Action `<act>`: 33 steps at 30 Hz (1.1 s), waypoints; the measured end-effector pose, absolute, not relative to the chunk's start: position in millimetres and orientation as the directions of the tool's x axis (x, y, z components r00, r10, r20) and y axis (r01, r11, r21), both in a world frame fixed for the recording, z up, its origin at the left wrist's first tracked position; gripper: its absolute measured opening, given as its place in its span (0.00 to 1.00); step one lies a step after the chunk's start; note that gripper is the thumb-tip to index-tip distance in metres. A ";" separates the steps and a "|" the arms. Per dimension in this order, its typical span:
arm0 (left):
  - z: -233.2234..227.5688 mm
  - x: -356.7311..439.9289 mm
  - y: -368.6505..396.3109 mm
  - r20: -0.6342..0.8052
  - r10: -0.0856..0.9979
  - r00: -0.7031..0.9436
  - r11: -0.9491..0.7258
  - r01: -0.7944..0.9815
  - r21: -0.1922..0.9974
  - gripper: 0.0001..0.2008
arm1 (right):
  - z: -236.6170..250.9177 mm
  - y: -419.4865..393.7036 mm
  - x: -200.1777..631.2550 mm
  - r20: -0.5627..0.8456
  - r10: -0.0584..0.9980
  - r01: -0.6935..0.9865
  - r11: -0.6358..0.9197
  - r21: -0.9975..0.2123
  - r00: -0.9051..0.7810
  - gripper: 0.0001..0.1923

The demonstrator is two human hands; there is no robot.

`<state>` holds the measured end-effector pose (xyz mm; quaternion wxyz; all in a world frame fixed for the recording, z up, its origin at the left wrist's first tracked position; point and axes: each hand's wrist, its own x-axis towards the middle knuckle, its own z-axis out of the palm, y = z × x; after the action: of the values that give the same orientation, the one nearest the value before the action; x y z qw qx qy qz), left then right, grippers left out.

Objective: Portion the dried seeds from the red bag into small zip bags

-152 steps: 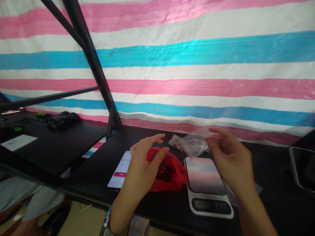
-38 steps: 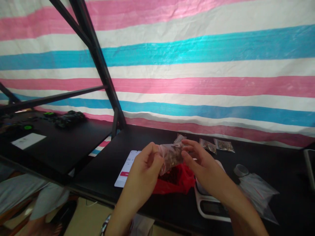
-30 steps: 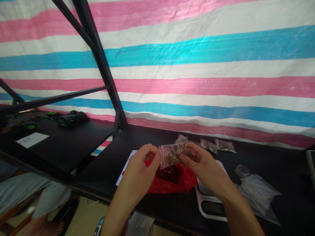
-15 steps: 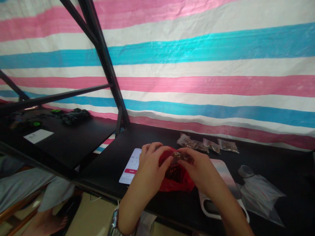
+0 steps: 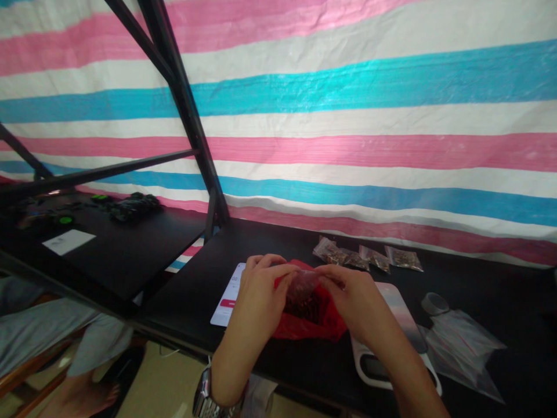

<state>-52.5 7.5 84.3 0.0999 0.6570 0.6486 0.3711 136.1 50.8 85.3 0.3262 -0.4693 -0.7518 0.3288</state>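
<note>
Far-left shelf: a matte black board (image 5: 108, 255) carrying a flat white card (image 5: 68, 241) with print too small to read, plus dark lumpy items with green spots (image 5: 130, 206) behind it.
Frame: black metal struts (image 5: 183, 104), straight and square-edged, rising in front of the backdrop.
Backdrop: a crinkled woven tarp (image 5: 348, 116) in pink, white and cyan bands, slightly glossy.
Phone: a flat white-screened phone (image 5: 228, 293) lying on the black table (image 5: 261, 244), just left of the hands; it shows grey digits near the top and a red bar below, neither sharp enough to read.
Left hand: the left hand (image 5: 261, 290) is curled, fingertips pinching the left edge of the small clear bag; a metal-link wristwatch (image 5: 206, 397) sits on the wrist.
Small clear bag: the small clear bag (image 5: 301, 283), thin see-through plastic with dark reddish-brown bits inside, is held between both hands directly above the red bag.
Red bag: a crumpled, shiny red plastic bag (image 5: 304, 331), open at the top, dark contents inside, resting on the table at its near edge.
Right hand: the right hand (image 5: 354, 296) is closed in a pinch on the bag's right edge.
Filled packets: a row of small clear packets (image 5: 368, 258) with brown contents, lying flat by the tarp.
Scale: a white plastic scale (image 5: 398, 325) with a smooth reflective platform, partly under the right forearm; its display is dark.
Tape roll: a small translucent ring (image 5: 434, 303).
Empty bags: a loose pile of clear bags (image 5: 463, 345), thin red lines across them.
</note>
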 end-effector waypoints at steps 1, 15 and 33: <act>84.7 -52.3 7.3 0.366 0.923 -0.119 -0.141 0.780 0.610 0.16 | 85.5 50.5 136.2 0.190 0.919 0.483 0.348 -0.803 -0.347 0.16; 96.1 -59.3 1.4 0.219 0.969 -0.113 -0.058 0.760 0.648 0.15 | 77.8 51.0 123.1 0.348 0.865 0.318 0.465 -0.826 -0.361 0.17; 102.8 -48.0 2.5 0.162 0.972 -0.169 -0.050 0.524 0.850 0.14 | 74.1 56.5 125.9 0.258 0.904 0.360 0.380 -0.852 -0.342 0.21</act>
<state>-48.0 2.5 102.8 0.2643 0.5880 0.6363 0.4237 125.9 56.5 74.1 0.3815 -0.4281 -0.7377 0.3563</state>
